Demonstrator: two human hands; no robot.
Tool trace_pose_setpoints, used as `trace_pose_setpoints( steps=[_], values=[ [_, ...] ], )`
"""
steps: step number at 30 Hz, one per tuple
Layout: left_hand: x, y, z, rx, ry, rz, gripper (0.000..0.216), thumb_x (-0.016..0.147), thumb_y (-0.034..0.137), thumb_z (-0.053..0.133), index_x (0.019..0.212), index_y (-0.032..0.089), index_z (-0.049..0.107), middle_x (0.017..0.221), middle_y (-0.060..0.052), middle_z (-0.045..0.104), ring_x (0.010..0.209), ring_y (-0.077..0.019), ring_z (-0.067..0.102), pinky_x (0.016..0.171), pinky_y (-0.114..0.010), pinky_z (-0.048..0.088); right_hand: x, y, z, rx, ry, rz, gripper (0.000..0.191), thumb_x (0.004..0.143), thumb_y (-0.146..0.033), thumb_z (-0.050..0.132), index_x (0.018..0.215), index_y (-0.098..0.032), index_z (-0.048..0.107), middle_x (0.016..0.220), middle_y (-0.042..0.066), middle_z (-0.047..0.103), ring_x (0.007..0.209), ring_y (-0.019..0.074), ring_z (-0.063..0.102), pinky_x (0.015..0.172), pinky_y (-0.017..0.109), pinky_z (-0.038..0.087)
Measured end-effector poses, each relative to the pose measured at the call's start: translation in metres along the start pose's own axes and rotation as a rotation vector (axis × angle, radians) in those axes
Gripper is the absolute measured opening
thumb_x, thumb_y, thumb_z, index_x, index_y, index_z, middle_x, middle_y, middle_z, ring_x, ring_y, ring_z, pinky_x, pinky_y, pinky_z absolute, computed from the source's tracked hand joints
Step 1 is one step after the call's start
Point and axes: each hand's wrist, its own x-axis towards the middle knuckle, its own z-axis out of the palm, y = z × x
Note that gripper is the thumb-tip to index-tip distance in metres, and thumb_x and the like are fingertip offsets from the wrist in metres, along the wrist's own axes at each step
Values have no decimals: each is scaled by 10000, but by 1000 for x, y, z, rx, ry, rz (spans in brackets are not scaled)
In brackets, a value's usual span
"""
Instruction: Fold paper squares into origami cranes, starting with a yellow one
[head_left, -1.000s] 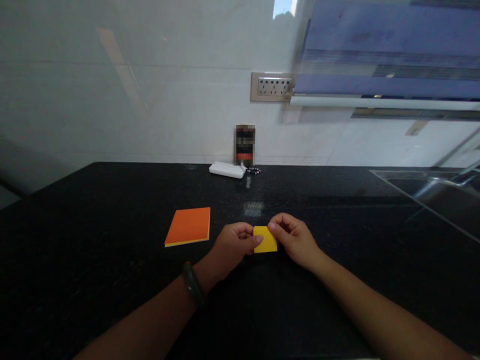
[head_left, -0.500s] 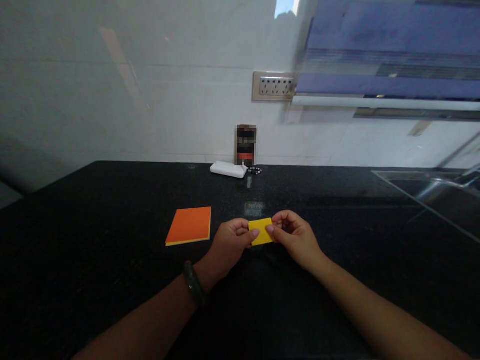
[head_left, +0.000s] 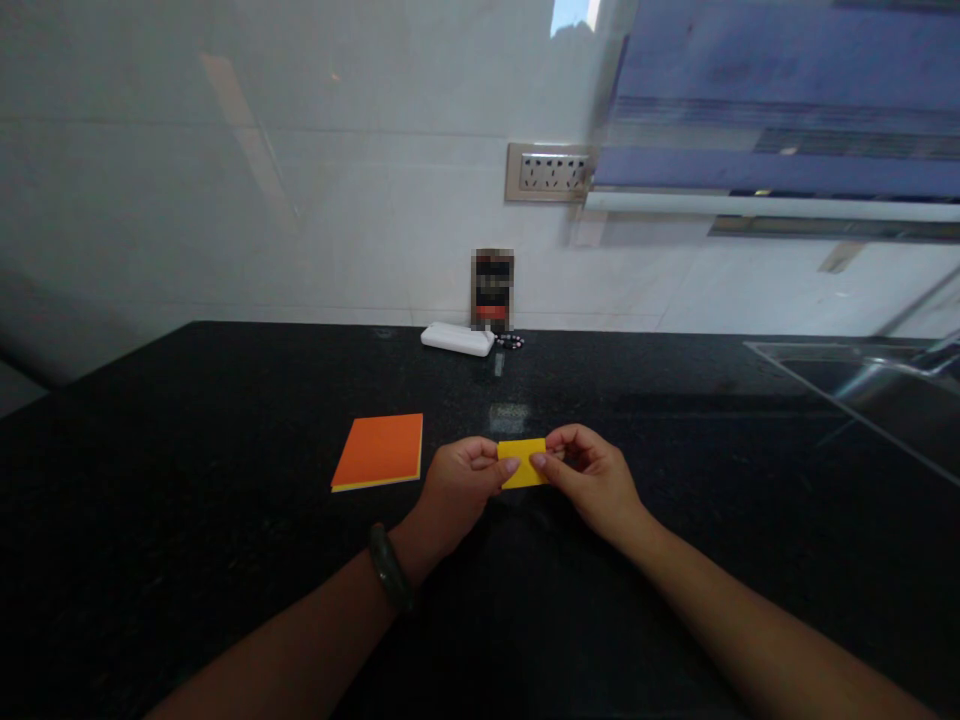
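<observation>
A small yellow piece of paper [head_left: 523, 468], apparently folded, is held between both hands above the dark countertop. My left hand [head_left: 466, 485] pinches its left edge, thumb on top and fingers behind. On the opposite edge my right hand [head_left: 592, 475] has the same kind of pinch, with the thumb lying on the yellow face. To the left of my hands, a stack of square paper [head_left: 381, 448] rests on the counter, orange on top with yellow showing along its lower edge.
Black speckled countertop [head_left: 225, 420] runs up to a tiled wall. Near the wall lies a white oblong device [head_left: 457, 339] with a beaded strap, and a blurred upright phone-like object [head_left: 493, 290] stands behind it. A sink [head_left: 877, 385] is at right, below a socket panel [head_left: 551, 173].
The yellow paper has levelled slightly, its right side tilting down a little at the top edge. Both hands keep their grip in nearly the same place.
</observation>
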Motion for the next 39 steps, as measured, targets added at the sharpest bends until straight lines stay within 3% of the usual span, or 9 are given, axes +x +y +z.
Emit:
trace_pose_setpoints(
  steps=[14,17,23,31,39],
  values=[
    [-1,2,2,15,38,17,151,604,226,663,607,140,540,473,59,532,433,-56,467,443,-171,346,-2,3,0,-14,-29,-12,180,646,-303,655,738,-190,550,627,-22,522,547,102,498,520,236,428],
    [-2,2,2,16,9,13,145,614,230,660,614,134,552,480,52,541,445,-57,475,457,-171,356,-2,3,-1,-49,-35,-38,162,666,-316,633,743,-190,567,640,-10,530,561,111,501,525,242,432],
    [-2,3,0,3,-90,37,224,706,323,576,810,133,636,667,-12,629,597,-109,561,550,-210,421,-3,3,-3,-67,-40,-50,141,688,-322,609,728,-193,569,635,-7,530,559,114,498,525,243,432],
    [-3,3,-2,-34,-172,17,233,707,295,572,866,141,645,743,-33,649,659,-124,578,610,-234,443,-3,0,-4,-121,-21,-88,134,703,-313,593,757,-192,610,681,10,557,609,127,518,555,253,438],
    [-4,6,-2,35,-131,19,179,701,292,576,736,127,637,596,-2,596,533,-91,513,517,-199,390,-7,-3,-2,-63,-67,-25,139,723,-333,569,737,-195,560,623,-8,529,560,117,506,525,245,429]
  ],
)
